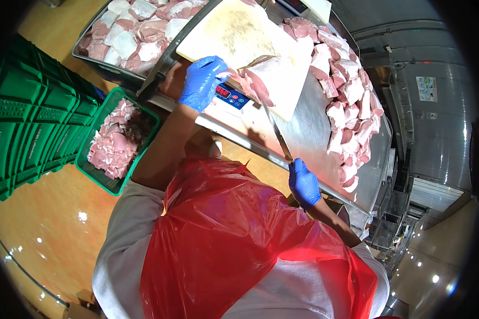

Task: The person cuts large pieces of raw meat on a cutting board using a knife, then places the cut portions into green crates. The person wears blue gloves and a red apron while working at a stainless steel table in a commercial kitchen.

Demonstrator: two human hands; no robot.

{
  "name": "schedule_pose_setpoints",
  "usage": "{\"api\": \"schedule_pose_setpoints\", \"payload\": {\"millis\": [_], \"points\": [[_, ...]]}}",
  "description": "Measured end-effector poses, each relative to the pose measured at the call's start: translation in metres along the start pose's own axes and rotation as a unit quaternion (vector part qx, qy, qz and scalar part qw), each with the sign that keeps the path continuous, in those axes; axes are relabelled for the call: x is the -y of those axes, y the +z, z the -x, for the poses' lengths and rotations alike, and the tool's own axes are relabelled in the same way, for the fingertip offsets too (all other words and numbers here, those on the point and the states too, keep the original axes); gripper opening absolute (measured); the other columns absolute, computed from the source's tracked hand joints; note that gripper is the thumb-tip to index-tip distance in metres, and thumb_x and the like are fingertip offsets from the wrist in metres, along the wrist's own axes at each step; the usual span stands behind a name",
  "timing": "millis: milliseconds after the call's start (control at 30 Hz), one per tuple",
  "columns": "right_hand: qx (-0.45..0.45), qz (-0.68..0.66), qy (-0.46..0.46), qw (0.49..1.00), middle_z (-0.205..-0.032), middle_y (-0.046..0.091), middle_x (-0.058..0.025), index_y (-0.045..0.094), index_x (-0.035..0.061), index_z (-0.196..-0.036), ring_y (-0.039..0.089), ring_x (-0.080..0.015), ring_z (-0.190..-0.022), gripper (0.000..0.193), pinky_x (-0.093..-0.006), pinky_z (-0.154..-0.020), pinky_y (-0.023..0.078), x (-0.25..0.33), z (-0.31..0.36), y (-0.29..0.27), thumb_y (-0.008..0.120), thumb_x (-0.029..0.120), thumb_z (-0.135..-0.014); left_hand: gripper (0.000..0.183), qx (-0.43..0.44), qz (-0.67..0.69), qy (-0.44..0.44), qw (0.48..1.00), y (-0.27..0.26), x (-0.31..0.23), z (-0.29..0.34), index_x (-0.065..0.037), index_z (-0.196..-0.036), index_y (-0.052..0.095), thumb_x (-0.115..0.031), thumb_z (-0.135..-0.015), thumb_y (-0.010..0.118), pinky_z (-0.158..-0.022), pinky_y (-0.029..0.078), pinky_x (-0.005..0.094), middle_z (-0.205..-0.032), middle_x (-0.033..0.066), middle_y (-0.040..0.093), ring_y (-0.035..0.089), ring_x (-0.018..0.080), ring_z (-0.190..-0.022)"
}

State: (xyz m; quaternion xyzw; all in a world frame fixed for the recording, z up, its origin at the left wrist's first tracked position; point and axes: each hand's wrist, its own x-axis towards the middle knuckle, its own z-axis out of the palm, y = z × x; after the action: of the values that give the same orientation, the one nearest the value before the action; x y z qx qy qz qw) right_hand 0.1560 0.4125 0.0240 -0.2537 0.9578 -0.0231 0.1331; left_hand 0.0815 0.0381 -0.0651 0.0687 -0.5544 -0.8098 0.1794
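A piece of raw meat (266, 74) with a pale outer layer lies on the white cutting board (223, 32), its pink flap hanging toward the near edge. My left hand (202, 82), in a blue glove, is closed with its fingertips on the meat's left end. My blue-gloved right hand (304, 183) grips a long knife (278, 133) by the handle. The blade points away from me, and its tip reaches the flap's near end. Beneath the board's near edge shows a digital scale (233, 97) with a lit red display.
More raw meat pieces (351, 95) are heaped on the steel table (308, 143) at the right. A metal tub (82, 40) full of meat cuts stands at the far left. Below it, a green crate (85, 154) holds trimmings, beside stacked green crates (26, 117).
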Motion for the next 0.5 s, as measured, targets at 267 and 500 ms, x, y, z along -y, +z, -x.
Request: {"api": "schedule_pose_setpoints", "payload": {"millis": [267,500], "points": [[-0.077,-0.066,-0.018,0.995,-0.094,0.065,-0.0297,0.048,0.0006,-0.118,0.066,-0.0481,-0.080,0.024,-0.0534,-0.068,0.054,0.077,-0.123,0.014,0.050,0.005,-0.094,0.013,0.039,0.259,-0.141,0.955,-0.009,0.006,-0.002,-0.002,-0.106,0.064,-0.004,-0.093,0.061,-0.088,0.052,0.0356,-0.102,0.0084,0.066,0.066,0.0201,-0.099],[-0.076,-0.015,-0.031,0.997,-0.085,0.067,-0.0307,0.047,-0.0081,-0.111,0.069,-0.0446,-0.080,0.023,-0.0496,-0.071,0.056,0.121,-0.202,-0.011,0.054,0.003,-0.091,0.006,0.142,-0.085,0.097,0.981,-0.010,0.005,-0.051,-0.002,-0.096,0.065,-0.004,-0.095,0.059,-0.078,0.052,0.0313,-0.091,0.0078,0.065,0.067,0.0177,-0.090]]}}
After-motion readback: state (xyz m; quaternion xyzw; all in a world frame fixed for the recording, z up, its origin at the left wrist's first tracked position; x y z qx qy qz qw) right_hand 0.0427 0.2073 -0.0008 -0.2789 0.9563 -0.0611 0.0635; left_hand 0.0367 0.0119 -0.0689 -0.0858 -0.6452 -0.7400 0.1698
